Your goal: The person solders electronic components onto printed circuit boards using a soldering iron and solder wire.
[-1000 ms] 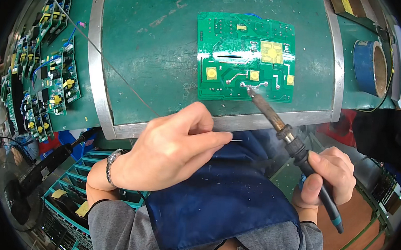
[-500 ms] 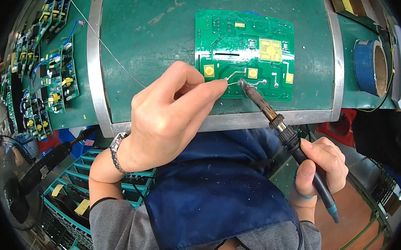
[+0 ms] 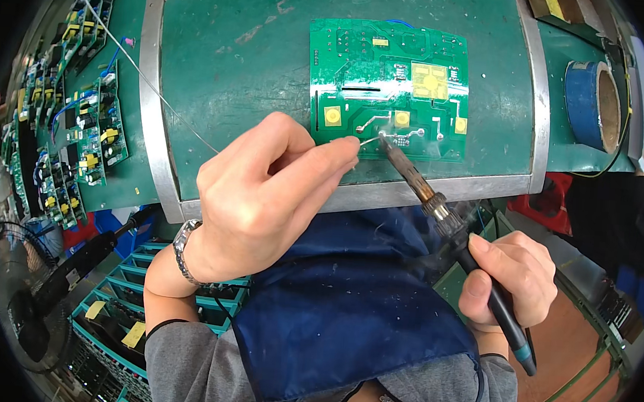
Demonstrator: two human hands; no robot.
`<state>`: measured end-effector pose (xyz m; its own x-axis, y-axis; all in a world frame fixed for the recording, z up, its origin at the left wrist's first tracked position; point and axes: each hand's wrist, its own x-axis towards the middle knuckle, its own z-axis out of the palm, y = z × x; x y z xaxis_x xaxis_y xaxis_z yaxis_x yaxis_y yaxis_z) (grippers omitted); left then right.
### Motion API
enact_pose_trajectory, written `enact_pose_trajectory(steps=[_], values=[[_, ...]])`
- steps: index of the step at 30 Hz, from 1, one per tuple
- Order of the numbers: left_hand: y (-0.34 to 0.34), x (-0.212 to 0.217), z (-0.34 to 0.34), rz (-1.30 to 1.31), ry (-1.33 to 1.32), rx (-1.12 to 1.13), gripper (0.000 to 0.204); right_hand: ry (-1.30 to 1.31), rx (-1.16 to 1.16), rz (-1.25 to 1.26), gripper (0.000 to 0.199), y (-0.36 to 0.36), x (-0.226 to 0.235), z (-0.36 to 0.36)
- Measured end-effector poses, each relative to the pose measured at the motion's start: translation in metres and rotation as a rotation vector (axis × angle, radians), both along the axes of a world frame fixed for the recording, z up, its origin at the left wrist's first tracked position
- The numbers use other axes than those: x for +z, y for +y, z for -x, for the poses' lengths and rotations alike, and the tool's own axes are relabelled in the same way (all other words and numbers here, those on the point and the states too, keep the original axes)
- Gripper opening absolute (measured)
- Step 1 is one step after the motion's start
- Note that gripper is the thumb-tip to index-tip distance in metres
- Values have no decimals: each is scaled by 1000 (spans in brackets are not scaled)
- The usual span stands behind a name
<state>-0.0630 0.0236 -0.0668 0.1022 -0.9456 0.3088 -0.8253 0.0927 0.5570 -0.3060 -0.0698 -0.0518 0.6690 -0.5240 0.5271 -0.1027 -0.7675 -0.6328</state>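
Note:
A green circuit board (image 3: 368,70) with yellow square patches lies on the green work surface, its lower part under my hands. Pinched between the fingers of my left hand (image 3: 266,197) is a thin solder wire (image 3: 158,92), which trails off to the upper left. Its short end reaches the board near the lower middle. My right hand (image 3: 514,278) is wrapped round the black handle of a soldering iron (image 3: 451,229). The iron's tip meets the board beside the wire end, and the contact point is partly hidden by the tip.
A metal frame (image 3: 541,104) borders the work surface. Several populated circuit boards (image 3: 103,130) stand at the left. On the right is a roll of blue tape (image 3: 590,106). A teal slotted rack (image 3: 133,285) sits below left, near a black fan (image 3: 31,308).
The board has shifted slightly left. My left hand has moved a little down and left with the solder wire; the iron's tip has also moved slightly left and down.

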Motion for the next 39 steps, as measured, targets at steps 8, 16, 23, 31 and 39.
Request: enact_pose_trajectory(steps=[8,16,23,31,39], values=[[-5,-8,6,48,40,-50,29,-20,-73,-12,19,2,-3,3],[-10,-13,8,52,9,-70,30,-33,-77,8,18,-2,-7,8],[-14,-16,13,78,34,-66,30,-60,-91,3,18,-3,-9,9],[-15,-14,12,73,-66,-89,32,-54,-89,-8,18,-7,-9,11],[-20,-16,14,116,13,-120,30,-41,-117,-22,18,-7,-7,15]])
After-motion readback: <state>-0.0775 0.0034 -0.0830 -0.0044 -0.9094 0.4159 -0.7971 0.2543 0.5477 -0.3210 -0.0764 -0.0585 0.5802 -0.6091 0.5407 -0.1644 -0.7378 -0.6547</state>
